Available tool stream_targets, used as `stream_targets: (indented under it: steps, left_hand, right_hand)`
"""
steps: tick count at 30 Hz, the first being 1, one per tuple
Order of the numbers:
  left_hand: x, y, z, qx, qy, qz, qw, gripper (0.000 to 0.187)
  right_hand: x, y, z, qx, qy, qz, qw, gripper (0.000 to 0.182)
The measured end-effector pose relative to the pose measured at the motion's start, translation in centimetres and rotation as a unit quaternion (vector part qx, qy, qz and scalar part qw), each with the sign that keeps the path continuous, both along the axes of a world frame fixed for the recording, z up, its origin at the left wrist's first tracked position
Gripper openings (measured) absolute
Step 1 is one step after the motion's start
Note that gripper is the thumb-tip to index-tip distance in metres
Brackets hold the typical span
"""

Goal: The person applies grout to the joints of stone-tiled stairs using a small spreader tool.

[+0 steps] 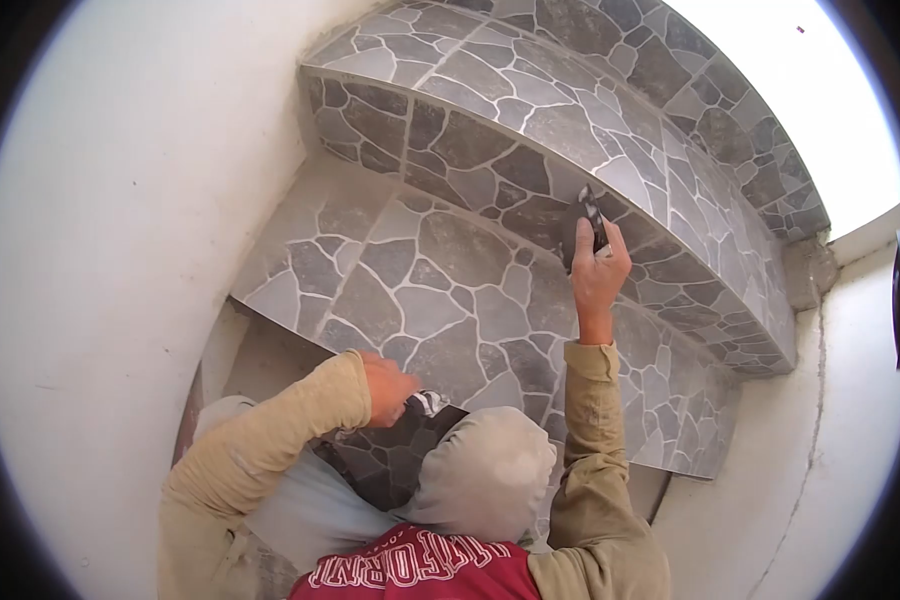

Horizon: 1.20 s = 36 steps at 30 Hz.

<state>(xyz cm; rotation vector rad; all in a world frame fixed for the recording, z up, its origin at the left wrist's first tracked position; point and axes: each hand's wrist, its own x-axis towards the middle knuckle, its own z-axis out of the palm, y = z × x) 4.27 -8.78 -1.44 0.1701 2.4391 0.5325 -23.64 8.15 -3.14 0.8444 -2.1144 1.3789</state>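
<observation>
My right hand (600, 275) reaches up to the stair riser (470, 150) with its fingers closed round a dark flat spreader (587, 215). Pale smears mark the spreader, which lies close against the riser below the step's edge; its full shape is partly hidden by my fingers. Lower and to the left, my left hand (385, 390) is closed over the front edge of the lower tread (440, 350). From its fingers sticks out a dark thing with a crumpled whitish, silvery end (428, 403), whose kind I cannot make out.
Grey stone-pattern tiles with pale joints cover the steps; an upper tread (530, 75) curves above the riser. A white wall (120, 250) borders the left side. A cracked pale wall (800, 440) stands on the right. My bent knee (490, 465) is near the tread edge.
</observation>
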Motion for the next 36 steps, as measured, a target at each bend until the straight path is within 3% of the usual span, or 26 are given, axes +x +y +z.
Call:
stream_targets:
  steps: [4,10,20,25,32,36]
  left_hand:
    - [-0.1,0.5,-0.2,-0.006,0.034,-0.024,0.999,0.033]
    - [-0.3,0.5,-0.6,-0.009,0.039,-0.044,0.998,0.033]
    - [-0.2,1.1,1.5,-0.007,0.014,-0.072,0.997,0.030]
    - [-1.4,1.6,-1.4,-0.002,0.008,-0.109,0.994,0.028]
    - [-0.6,0.8,0.2,0.003,0.015,-0.093,0.996,0.027]
    - [-0.9,1.3,0.3,0.006,-0.019,-0.121,0.992,0.028]
  right_hand:
    - [-1.5,-0.4,3.7,0.125,0.141,-0.002,0.982,0.017]
    - [-1.4,-2.1,6.4,0.248,0.174,0.013,0.953,0.016]
    - [-1.7,-4.0,8.3,0.332,0.210,0.038,0.919,0.015]
    - [-1.0,-5.8,8.5,0.377,0.234,0.048,0.895,0.015]
    - [-1.3,-5.2,9.8,0.374,0.187,0.053,0.907,0.015]
    - [-0.8,-7.5,10.2,0.429,0.221,0.048,0.875,0.014]
